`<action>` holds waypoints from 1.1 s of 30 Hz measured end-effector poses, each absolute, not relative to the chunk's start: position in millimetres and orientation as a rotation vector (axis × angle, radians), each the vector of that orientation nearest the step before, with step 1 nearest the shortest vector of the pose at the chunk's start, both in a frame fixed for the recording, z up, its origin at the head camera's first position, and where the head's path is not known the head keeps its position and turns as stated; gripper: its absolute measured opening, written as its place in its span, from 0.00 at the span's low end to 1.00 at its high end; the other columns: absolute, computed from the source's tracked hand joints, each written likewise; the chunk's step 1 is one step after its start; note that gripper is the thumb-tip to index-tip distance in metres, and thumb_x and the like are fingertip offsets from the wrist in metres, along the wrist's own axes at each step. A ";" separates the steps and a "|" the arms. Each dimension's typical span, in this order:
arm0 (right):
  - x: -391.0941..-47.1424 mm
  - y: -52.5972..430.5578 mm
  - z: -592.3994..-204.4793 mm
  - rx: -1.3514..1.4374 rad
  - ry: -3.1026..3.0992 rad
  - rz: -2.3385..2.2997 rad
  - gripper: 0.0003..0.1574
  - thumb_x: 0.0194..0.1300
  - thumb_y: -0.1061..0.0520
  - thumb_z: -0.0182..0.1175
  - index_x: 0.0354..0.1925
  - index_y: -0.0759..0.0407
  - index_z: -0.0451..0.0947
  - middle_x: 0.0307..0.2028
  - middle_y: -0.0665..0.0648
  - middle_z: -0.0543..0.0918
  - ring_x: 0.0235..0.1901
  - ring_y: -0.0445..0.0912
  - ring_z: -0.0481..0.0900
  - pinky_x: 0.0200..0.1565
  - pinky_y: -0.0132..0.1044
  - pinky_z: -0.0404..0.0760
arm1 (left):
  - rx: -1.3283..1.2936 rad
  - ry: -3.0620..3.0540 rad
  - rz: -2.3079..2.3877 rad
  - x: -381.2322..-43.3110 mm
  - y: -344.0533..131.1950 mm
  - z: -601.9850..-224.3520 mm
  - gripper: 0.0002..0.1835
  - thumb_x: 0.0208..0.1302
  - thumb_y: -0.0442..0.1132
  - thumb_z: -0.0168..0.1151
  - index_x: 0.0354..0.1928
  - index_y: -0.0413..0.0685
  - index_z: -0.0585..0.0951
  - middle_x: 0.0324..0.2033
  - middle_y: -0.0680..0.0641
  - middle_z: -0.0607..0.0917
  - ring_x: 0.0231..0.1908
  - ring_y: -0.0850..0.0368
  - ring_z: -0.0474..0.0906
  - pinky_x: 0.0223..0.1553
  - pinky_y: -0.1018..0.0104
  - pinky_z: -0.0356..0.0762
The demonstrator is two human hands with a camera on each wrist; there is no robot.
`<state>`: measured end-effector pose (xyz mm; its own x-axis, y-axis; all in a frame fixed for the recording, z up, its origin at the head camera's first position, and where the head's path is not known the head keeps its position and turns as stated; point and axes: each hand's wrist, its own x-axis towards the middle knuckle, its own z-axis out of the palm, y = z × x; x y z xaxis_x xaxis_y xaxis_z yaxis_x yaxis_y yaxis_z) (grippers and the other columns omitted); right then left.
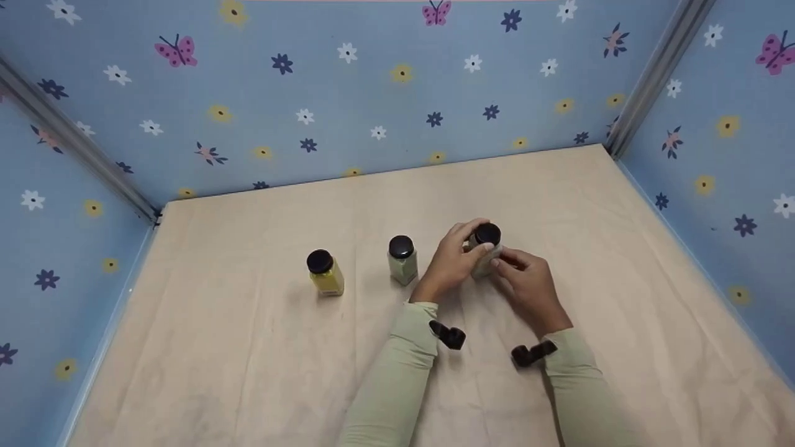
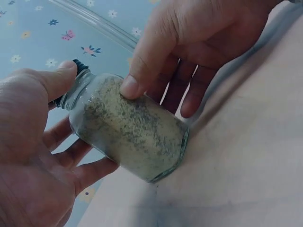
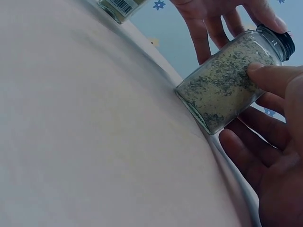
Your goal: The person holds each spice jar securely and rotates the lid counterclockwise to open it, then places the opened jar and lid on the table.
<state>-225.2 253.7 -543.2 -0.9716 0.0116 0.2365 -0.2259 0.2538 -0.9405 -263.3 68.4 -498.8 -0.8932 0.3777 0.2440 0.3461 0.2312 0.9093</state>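
Observation:
A glass spice jar (image 1: 482, 267) with a black lid, filled with pale powder and dark green flakes, stands between both hands. My left hand (image 1: 450, 264) has its thumb and fingers around the black lid and neck. From the other side, my right hand (image 1: 537, 288) holds the jar's body, its thumb laid on the glass. Seen from the left wrist, the spice jar (image 2: 135, 130) has its base near the cloth. In the right wrist view the flakes in the spice jar (image 3: 227, 85) show clearly.
Left of my hands stands a jar of greenish contents (image 1: 404, 267) with a black lid. Farther left is a jar of yellow contents (image 1: 329, 281), also black-lidded. A beige cloth (image 1: 279, 372) covers the table. Blue floral panels (image 1: 348, 93) enclose the back and sides.

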 end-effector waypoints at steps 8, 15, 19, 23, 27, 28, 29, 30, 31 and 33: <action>-225.0 254.2 -544.8 0.184 -2.318 1.799 0.20 0.67 0.51 0.68 0.54 0.58 0.85 0.47 0.57 0.87 0.43 0.49 0.86 0.44 0.33 0.83 | 0.642 2.467 1.857 -260.9 73.6 -499.1 0.24 0.69 0.43 0.66 0.66 0.55 0.77 0.54 0.50 0.78 0.58 0.62 0.74 0.57 0.66 0.76; -226.9 254.5 -544.7 0.188 -2.330 1.760 0.19 0.67 0.50 0.68 0.53 0.57 0.86 0.46 0.56 0.87 0.41 0.48 0.86 0.43 0.33 0.83 | 0.561 2.497 1.923 -259.8 78.8 -499.3 0.23 0.65 0.44 0.71 0.61 0.52 0.80 0.52 0.52 0.80 0.56 0.61 0.75 0.53 0.68 0.77; -227.8 255.0 -544.9 0.188 -2.337 1.745 0.19 0.68 0.50 0.67 0.54 0.57 0.85 0.46 0.56 0.87 0.42 0.48 0.85 0.43 0.31 0.82 | 0.507 2.482 1.960 -260.0 80.8 -499.3 0.24 0.63 0.44 0.72 0.60 0.52 0.80 0.51 0.54 0.80 0.53 0.63 0.76 0.52 0.67 0.77; -224.7 253.7 -540.1 0.179 -2.340 1.776 0.19 0.69 0.51 0.66 0.55 0.56 0.84 0.48 0.56 0.87 0.43 0.50 0.85 0.43 0.32 0.83 | 0.475 2.469 1.990 -259.4 81.9 -499.8 0.22 0.61 0.46 0.74 0.57 0.56 0.80 0.47 0.58 0.81 0.50 0.66 0.77 0.53 0.65 0.76; -226.8 256.0 -545.3 0.166 -2.327 1.828 0.20 0.68 0.49 0.67 0.55 0.55 0.85 0.48 0.55 0.86 0.44 0.49 0.85 0.44 0.34 0.84 | 0.482 2.449 1.987 -258.1 80.1 -499.6 0.24 0.61 0.49 0.73 0.58 0.58 0.79 0.47 0.59 0.82 0.50 0.66 0.76 0.56 0.61 0.74; -226.7 256.1 -545.3 0.160 -2.326 1.834 0.20 0.68 0.49 0.67 0.55 0.55 0.85 0.49 0.55 0.86 0.45 0.48 0.85 0.44 0.34 0.84 | 0.488 2.437 1.974 -258.0 78.9 -499.3 0.25 0.61 0.50 0.73 0.59 0.58 0.78 0.49 0.59 0.82 0.52 0.65 0.76 0.56 0.61 0.74; -226.8 256.3 -545.3 0.156 -2.327 1.838 0.21 0.67 0.49 0.67 0.55 0.55 0.85 0.49 0.55 0.86 0.45 0.48 0.85 0.44 0.34 0.84 | 0.499 2.428 1.955 -258.4 77.4 -498.6 0.27 0.62 0.50 0.72 0.62 0.57 0.77 0.50 0.58 0.81 0.53 0.65 0.76 0.57 0.61 0.74; -227.1 256.6 -545.3 0.155 -2.332 1.834 0.21 0.67 0.48 0.67 0.55 0.55 0.85 0.48 0.55 0.86 0.45 0.48 0.84 0.44 0.34 0.84 | 0.517 2.416 1.934 -259.1 75.8 -498.0 0.28 0.63 0.51 0.71 0.64 0.57 0.76 0.53 0.57 0.81 0.54 0.65 0.75 0.58 0.61 0.73; -227.7 256.7 -544.9 0.154 -2.334 1.832 0.21 0.67 0.48 0.67 0.55 0.55 0.85 0.48 0.55 0.86 0.45 0.48 0.84 0.44 0.34 0.84 | 0.535 2.407 1.909 -259.7 74.0 -497.0 0.29 0.64 0.50 0.70 0.66 0.56 0.75 0.54 0.56 0.80 0.56 0.65 0.74 0.58 0.61 0.73; -229.1 257.2 -543.7 0.164 -2.333 1.825 0.21 0.67 0.48 0.67 0.55 0.55 0.84 0.48 0.55 0.86 0.45 0.48 0.84 0.44 0.34 0.83 | 0.587 2.401 1.871 -262.1 71.4 -494.7 0.30 0.67 0.48 0.67 0.69 0.55 0.74 0.57 0.54 0.78 0.58 0.64 0.73 0.60 0.61 0.73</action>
